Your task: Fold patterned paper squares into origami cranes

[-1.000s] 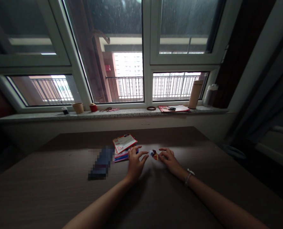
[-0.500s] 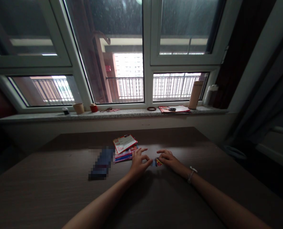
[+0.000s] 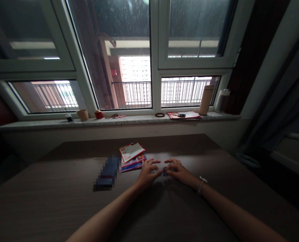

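A small, thin, dark-and-purplish piece (image 3: 164, 172) is between my two hands, just above or on the table; its kind is too small to tell. My right hand (image 3: 179, 171) pinches its right side with thumb and forefinger. On the opposite edge is the thumb of my left hand (image 3: 148, 174), its forefinger bent close by and the other fingers stretched forward. Fingers cover much of the piece. Just beyond my left hand lies a stack of colourful cards or booklets (image 3: 133, 159), a pale red-edged one on top.
Left of the stack lies a blurred-out dark object (image 3: 107, 173) on the brown table (image 3: 51, 201). The windowsill (image 3: 139, 120) holds a paper cup (image 3: 83, 115), a red spool-like item (image 3: 98, 114), a bracelet (image 3: 160, 115), scissors (image 3: 181, 115) on papers, and two bottles, one tan (image 3: 206, 100).
The small piece has turned between my fingers: its yellow-and-red face showed before, and now a darker side shows. My hands have shifted slightly and their fingers have changed pose.
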`<state>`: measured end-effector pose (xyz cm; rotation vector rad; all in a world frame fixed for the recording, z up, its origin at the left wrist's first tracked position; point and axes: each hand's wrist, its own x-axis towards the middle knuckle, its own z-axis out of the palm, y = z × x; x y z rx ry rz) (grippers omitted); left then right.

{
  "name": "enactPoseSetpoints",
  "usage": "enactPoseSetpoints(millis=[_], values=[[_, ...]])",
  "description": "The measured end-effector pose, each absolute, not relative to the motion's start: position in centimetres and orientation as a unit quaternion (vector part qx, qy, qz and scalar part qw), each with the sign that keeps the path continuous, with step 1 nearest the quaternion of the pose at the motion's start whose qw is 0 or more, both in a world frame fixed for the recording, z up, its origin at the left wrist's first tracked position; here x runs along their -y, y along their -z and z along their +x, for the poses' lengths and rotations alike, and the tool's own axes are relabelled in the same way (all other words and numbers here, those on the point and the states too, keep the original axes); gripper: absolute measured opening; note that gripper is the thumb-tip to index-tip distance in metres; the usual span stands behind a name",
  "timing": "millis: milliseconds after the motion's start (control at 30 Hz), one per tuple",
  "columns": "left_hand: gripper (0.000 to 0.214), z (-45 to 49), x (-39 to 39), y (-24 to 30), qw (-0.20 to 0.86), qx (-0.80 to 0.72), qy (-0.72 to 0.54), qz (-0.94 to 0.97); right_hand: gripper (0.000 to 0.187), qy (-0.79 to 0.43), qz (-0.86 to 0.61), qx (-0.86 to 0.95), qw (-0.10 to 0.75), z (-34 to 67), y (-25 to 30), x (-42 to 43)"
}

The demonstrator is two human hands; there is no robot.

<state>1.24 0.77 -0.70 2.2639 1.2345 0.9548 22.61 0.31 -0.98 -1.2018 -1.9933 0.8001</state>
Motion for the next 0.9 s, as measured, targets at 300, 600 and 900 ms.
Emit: enactPoseSetpoints(millis=[300, 600, 900], values=[[0.016, 1.26, -0.6, 0.51, 0.19, -0.454, -0.32, 0.809, 0.034, -0.316, -0.457, 0.761, 0.335, 22.45, 1.3, -0.33], [0.017, 1.52, -0.11, 0.21, 0.186, -0.463, -0.31, 0.809, 0.031, -0.328, -0.456, 0.754, 0.339, 22.49, 1.0, -0.19], [0.022, 1.66, 0.03, 0.07, 0.181, -0.478, -0.342, 0.789, 0.032, -0.311, -0.469, 0.75, 0.346, 22.28, 1.37, -0.54]])
